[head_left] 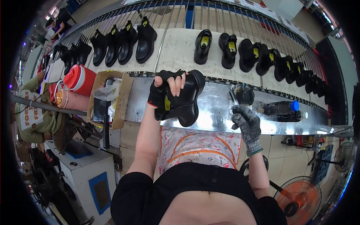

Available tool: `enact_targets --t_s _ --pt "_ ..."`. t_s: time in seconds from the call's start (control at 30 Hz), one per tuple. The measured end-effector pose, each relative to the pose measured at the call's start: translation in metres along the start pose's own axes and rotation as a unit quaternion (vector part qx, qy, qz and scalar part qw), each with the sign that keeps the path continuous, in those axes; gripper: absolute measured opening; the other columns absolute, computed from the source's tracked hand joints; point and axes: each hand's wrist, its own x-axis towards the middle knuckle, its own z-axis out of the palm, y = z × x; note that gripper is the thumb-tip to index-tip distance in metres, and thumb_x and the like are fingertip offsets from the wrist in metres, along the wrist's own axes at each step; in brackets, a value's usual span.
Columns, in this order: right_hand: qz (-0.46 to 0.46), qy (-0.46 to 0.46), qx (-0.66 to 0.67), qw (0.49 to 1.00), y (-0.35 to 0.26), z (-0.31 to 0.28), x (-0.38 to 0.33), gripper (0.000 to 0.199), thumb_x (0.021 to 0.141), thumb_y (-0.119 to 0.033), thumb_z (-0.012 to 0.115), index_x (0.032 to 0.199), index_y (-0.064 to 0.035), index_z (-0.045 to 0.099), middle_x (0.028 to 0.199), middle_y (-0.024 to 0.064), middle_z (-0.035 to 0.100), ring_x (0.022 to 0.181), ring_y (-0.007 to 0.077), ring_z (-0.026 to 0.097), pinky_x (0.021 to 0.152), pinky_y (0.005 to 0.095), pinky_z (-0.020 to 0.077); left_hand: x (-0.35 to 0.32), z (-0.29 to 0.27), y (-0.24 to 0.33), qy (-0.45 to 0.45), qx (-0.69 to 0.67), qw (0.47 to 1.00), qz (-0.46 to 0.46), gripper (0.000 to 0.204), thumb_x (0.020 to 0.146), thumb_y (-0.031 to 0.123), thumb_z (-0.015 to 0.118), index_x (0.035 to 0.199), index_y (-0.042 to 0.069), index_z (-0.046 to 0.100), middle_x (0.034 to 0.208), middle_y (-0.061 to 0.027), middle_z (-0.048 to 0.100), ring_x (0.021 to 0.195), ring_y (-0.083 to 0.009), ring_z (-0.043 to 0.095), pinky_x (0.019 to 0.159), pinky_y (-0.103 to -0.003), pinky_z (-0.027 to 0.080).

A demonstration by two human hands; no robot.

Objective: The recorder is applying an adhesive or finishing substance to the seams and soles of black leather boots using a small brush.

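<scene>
A black ankle boot (189, 99) is tilted on its side above the metal ledge (213, 101), sole toward the right. My left hand (170, 86), in a black glove with bare fingertips, is closed around its upper; a yellow label shows inside the opening. To the right, my right hand (245, 122) wears a grey knit glove and is closed on a slim brush-like tool (233, 97), pointing away from me. The tool's exact kind is hard to make out. Just beyond it stands a dark, crusted pot (244, 95), its contents not readable.
Black boots (146, 41) and low black shoes (203, 47) line the pale conveyor (176, 45) ahead. On the left are a red jug (80, 80) and a cardboard box (123, 101) of tools. Dark bottles (281, 108) lie right; an orange fan (300, 198) stands below. People are at left.
</scene>
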Motion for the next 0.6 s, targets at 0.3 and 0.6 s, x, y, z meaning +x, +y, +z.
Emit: enact_targets --t_s 0.3,0.6 --pt "-0.350 -0.075 -0.365 0.860 -0.054 0.024 0.028 0.034 0.077 -0.038 0.071 0.105 -0.0202 0.069 0.095 0.0034 0.066 0.086 0.0238 0.061 0.075 0.0355 0.0490 0.006 0.000 -0.006 -0.051 0.007 0.999 -0.016 0.073 0.090 0.068 0.029 0.052 0.012 0.056 0.057 0.0004 0.057 0.072 -0.0150 0.048 0.101 -0.037 0.022" --pt "-0.363 -0.074 -0.391 0.843 -0.063 0.031 0.033 0.033 0.077 -0.040 0.070 0.104 -0.0210 0.070 0.091 0.0024 0.064 0.081 0.0221 0.061 0.071 0.0345 0.0490 0.005 -0.004 -0.009 -0.069 0.008 0.997 -0.017 0.074 0.090 0.069 0.030 0.051 0.011 0.057 0.057 0.0001 0.057 0.071 -0.0150 0.048 0.100 -0.037 0.022"
